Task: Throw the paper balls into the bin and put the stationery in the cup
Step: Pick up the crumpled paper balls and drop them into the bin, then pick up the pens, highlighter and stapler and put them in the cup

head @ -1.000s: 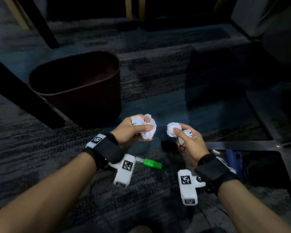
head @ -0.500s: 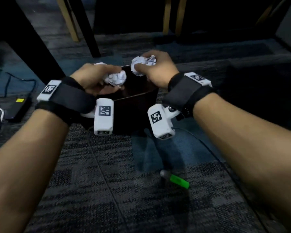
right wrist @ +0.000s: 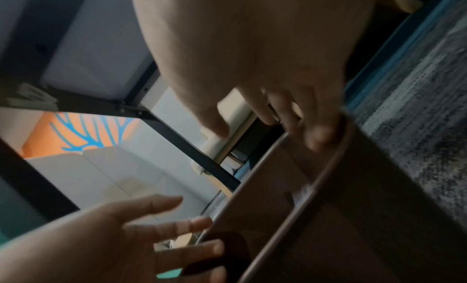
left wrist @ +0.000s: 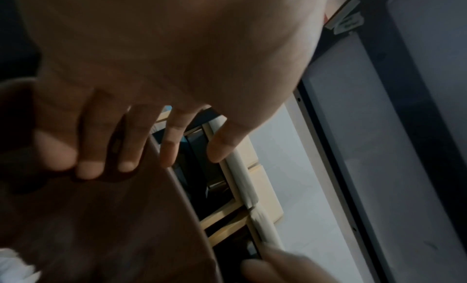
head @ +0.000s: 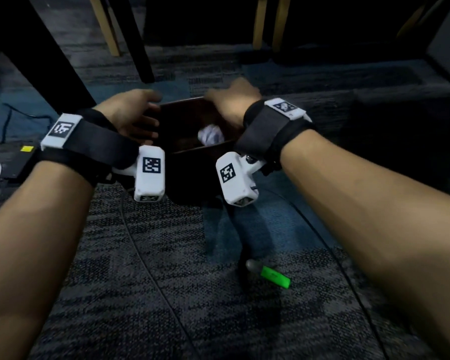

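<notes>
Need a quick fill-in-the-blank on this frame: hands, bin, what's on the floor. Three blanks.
1. Both hands, left hand and right hand, are ____ and hold nothing.
2. White crumpled paper lies inside the ____.
3. The marker on the carpet has a ____ body.

Missing words: open; bin; green

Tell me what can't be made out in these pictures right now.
- Second paper ball: the head view shows one white paper ball inside the bin; the near wall hides the rest.
- Cup: not in any view.
- Right hand fingers: hidden behind the knuckles in the head view, blurred in the right wrist view.
- Green marker: its grey end is dim and blurred.
</notes>
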{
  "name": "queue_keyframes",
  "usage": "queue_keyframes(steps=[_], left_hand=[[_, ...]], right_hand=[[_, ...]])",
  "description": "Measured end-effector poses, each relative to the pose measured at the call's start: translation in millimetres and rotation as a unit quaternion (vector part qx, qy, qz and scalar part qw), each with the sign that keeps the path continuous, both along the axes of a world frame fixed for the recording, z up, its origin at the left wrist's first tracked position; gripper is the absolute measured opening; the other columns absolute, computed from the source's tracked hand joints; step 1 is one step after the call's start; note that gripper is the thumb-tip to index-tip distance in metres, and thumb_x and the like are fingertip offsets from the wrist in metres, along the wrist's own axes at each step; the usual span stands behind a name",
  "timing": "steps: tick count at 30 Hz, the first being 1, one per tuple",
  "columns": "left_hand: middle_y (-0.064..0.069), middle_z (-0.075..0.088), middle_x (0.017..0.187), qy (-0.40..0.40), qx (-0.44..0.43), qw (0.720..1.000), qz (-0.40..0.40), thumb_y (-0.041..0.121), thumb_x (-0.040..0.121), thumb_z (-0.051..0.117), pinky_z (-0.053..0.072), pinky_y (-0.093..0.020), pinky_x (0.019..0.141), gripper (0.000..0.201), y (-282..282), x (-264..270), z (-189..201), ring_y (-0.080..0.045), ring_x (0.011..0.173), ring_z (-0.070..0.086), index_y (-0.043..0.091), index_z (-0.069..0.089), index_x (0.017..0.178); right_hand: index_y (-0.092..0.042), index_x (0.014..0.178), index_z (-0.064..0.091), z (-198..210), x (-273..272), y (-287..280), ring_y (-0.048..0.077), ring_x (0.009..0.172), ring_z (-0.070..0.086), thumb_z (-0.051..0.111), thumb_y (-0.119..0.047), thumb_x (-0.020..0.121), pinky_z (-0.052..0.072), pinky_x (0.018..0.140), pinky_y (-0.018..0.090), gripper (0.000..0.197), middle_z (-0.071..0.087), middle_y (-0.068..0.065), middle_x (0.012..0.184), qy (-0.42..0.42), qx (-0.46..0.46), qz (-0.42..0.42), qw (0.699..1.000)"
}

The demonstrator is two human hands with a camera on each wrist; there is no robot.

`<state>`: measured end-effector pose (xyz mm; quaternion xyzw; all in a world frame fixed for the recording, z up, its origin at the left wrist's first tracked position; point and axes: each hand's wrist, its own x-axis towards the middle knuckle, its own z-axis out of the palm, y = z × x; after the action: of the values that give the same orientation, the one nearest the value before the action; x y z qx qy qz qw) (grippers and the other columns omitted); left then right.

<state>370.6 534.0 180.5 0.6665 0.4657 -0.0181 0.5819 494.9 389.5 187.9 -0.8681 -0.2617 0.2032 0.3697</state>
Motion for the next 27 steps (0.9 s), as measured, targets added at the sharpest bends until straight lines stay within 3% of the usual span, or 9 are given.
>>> queue_keyframes(steps=[3, 6, 9, 12, 15, 19, 22, 24, 27], left_hand=[[-0.005, 0.060, 0.099, -0.038, 0.030, 0.999, -0.002, 0.038, 0.089, 0.046, 0.045, -0.032, 0.071, 0.021, -7.0, -3.8, -4.0, -0.023, 0.078, 0.058, 0.020, 0.057, 0.085], [-0.010, 0.066, 0.103, -0.132, 0.110, 0.985, -0.008, 0.022, 0.090, 0.048, 0.049, -0.037, 0.076, 0.013, -22.2, -6.9, -4.2, -0.024, 0.080, 0.063, 0.019, 0.060, 0.086], [0.004, 0.070, 0.079, -0.222, 0.189, 0.954, -0.071, 0.017, 0.089, 0.050, 0.054, -0.027, 0.066, 0.018, -50.7, -12.8, -0.2, -0.007, 0.065, 0.066, 0.029, 0.059, 0.078], [0.016, 0.072, 0.073, -0.256, 0.187, 0.916, -0.244, 0.018, 0.093, 0.051, 0.050, -0.011, 0.056, 0.016, -102.8, -13.8, -11.0, 0.002, 0.061, 0.066, 0.029, 0.061, 0.084], [0.014, 0.072, 0.078, -0.171, 0.134, 0.876, -0.430, 0.025, 0.089, 0.052, 0.052, -0.015, 0.067, 0.009, -151.2, -14.0, -54.4, -0.001, 0.064, 0.064, 0.023, 0.061, 0.089], [-0.002, 0.073, 0.083, -0.023, 0.231, 0.749, -0.621, 0.026, 0.084, 0.063, 0.054, -0.036, 0.076, 0.007, -216.3, -12.3, -142.6, -0.021, 0.076, 0.068, 0.028, 0.063, 0.091], [-0.017, 0.063, 0.108, 0.050, 0.329, 0.668, -0.666, 0.030, 0.081, 0.067, 0.049, -0.041, 0.083, 0.033, -258.1, -20.3, -205.3, -0.035, 0.095, 0.061, 0.015, 0.059, 0.110], [-0.018, 0.054, 0.116, 0.074, 0.405, 0.606, -0.681, 0.041, 0.076, 0.069, 0.046, -0.045, 0.083, 0.052, -274.4, -21.4, -226.5, -0.040, 0.103, 0.055, 0.015, 0.053, 0.118], [-0.014, 0.058, 0.113, 0.067, 0.410, 0.604, -0.680, 0.045, 0.081, 0.063, 0.040, -0.038, 0.075, 0.042, -289.7, -11.3, -225.1, -0.036, 0.100, 0.059, 0.017, 0.053, 0.110]], right_hand=[[-0.021, 0.087, 0.066, -3.2, 5.5, -42.1, 0.026, 0.098, 0.064, 0.055, -0.037, 0.080, 0.046, 0.078, 0.028, 0.020, 0.071, 0.006, 0.098, -0.076, 0.072, -0.051, 0.993], [-0.021, 0.080, 0.064, -30.0, 10.0, -123.0, 0.020, 0.069, 0.068, 0.057, -0.029, 0.084, 0.051, 0.062, 0.034, 0.011, 0.072, 0.005, 0.081, 0.010, 0.093, -0.012, 0.996], [-0.004, 0.096, 0.063, -73.8, 9.7, -243.4, 0.008, 0.053, 0.060, 0.054, -0.019, 0.095, 0.046, 0.049, 0.020, 0.017, 0.067, 0.006, 0.077, 0.119, -0.055, 0.042, 0.991], [-0.014, 0.082, 0.066, -110.5, -1.7, -378.4, 0.019, 0.066, 0.063, 0.057, -0.024, 0.093, 0.048, 0.062, 0.031, 0.017, 0.071, 0.007, 0.077, 0.133, -0.220, 0.000, 0.966], [-0.020, 0.066, 0.061, -133.4, -34.4, -484.6, 0.031, 0.074, 0.066, 0.058, -0.020, 0.089, 0.052, 0.071, 0.041, 0.024, 0.072, 0.015, 0.079, 0.164, -0.333, -0.066, 0.926], [-0.011, 0.081, 0.066, -153.2, -119.7, -579.8, 0.032, 0.072, 0.065, 0.049, -0.035, 0.091, 0.053, 0.070, 0.039, 0.031, 0.070, 0.016, 0.081, 0.207, -0.390, -0.161, 0.883], [0.007, 0.084, 0.060, -174.3, -177.1, -606.7, 0.032, 0.062, 0.061, 0.052, -0.018, 0.091, 0.051, 0.061, 0.031, 0.027, 0.064, 0.022, 0.075, 0.227, -0.360, -0.236, 0.874], [-0.006, 0.078, 0.054, -188.7, -198.2, -607.7, 0.028, 0.063, 0.058, 0.058, -0.019, 0.089, 0.053, 0.065, 0.037, 0.018, 0.059, 0.014, 0.071, 0.232, -0.315, -0.273, 0.879], [-0.014, 0.084, 0.062, -200.0, -206.6, -590.7, 0.028, 0.082, 0.062, 0.060, -0.044, 0.086, 0.047, 0.075, 0.033, 0.030, 0.066, 0.009, 0.082, 0.195, -0.339, -0.283, 0.876]])
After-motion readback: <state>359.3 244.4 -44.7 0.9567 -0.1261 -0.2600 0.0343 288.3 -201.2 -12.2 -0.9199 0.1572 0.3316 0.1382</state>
